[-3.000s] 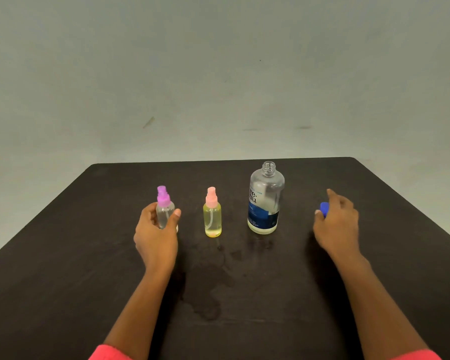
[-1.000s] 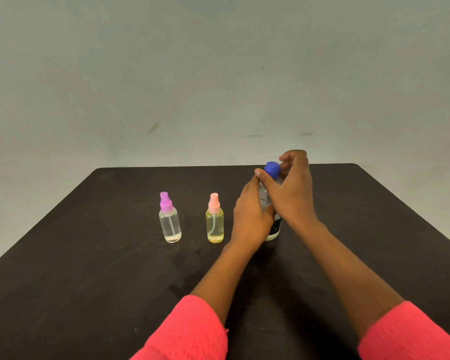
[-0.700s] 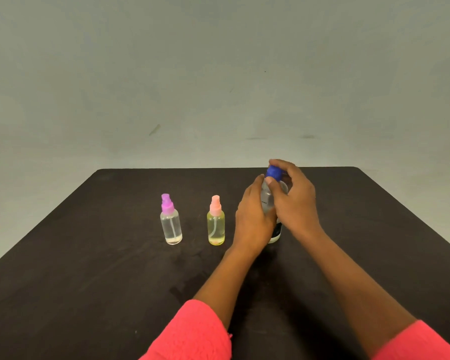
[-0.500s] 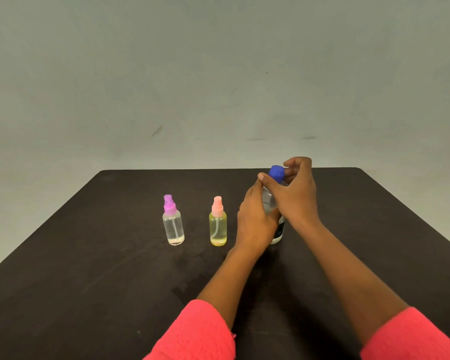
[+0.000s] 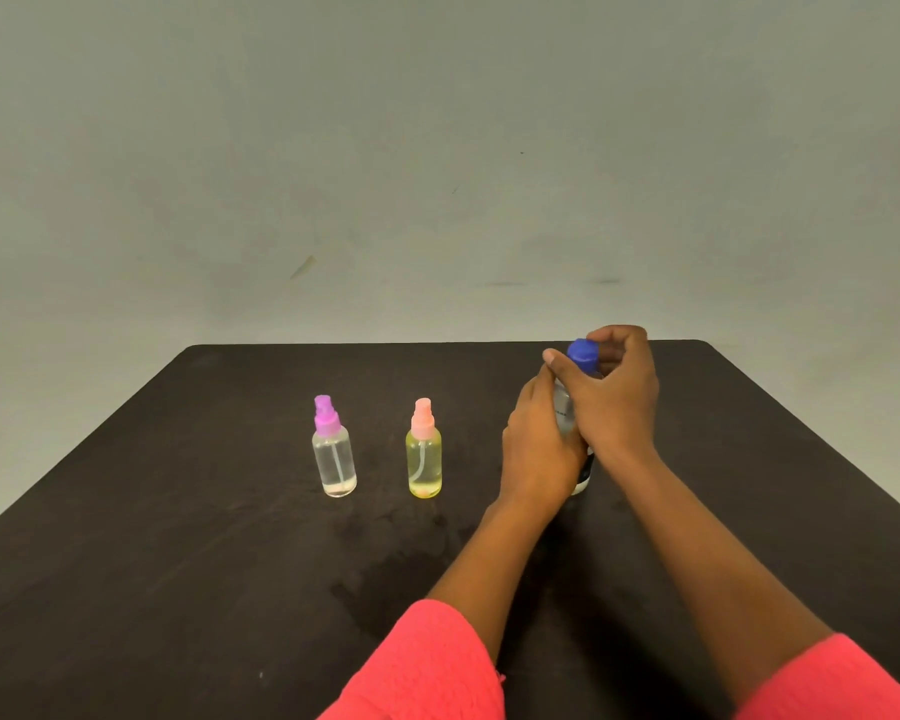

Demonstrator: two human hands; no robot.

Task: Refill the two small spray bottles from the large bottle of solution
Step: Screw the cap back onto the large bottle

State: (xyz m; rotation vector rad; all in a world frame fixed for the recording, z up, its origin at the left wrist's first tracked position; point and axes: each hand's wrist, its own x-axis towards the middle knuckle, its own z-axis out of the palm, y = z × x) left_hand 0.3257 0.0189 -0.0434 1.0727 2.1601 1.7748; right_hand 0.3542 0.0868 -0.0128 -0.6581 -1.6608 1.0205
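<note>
Surveying the dark, matte table (image 5: pixel 178 511), we find three bottles standing upright in a row, each with its long axis vertical and its neck pointing up. The large bottle (image 5: pixel 562 414) stands at the right end of the row. It is clear and round-bodied, with a dark band near its base, and the hands hide most of it. A small, rounded blue cap (image 5: pixel 583 354) sits at its top; we cannot tell whether it is fully seated on the neck.

The left hand (image 5: pixel 536 449) wraps the bottle's body from the near-left side, fingers curled round it. The right hand (image 5: pixel 617 402) arches over from the right, wrist bent, thumb and curled fingers pinching the cap. The two hands touch each other.

The purple-topped spray bottle (image 5: pixel 334 459) at the left end is a small clear cylinder with rounded shoulders, holding colourless liquid. The pink-topped spray bottle (image 5: pixel 424 459) in the middle holds yellow liquid. A thin dip tube shows inside each. Neither is touched. Textured coral-pink sleeves (image 5: pixel 427 667) cover both upper forearms.
</note>
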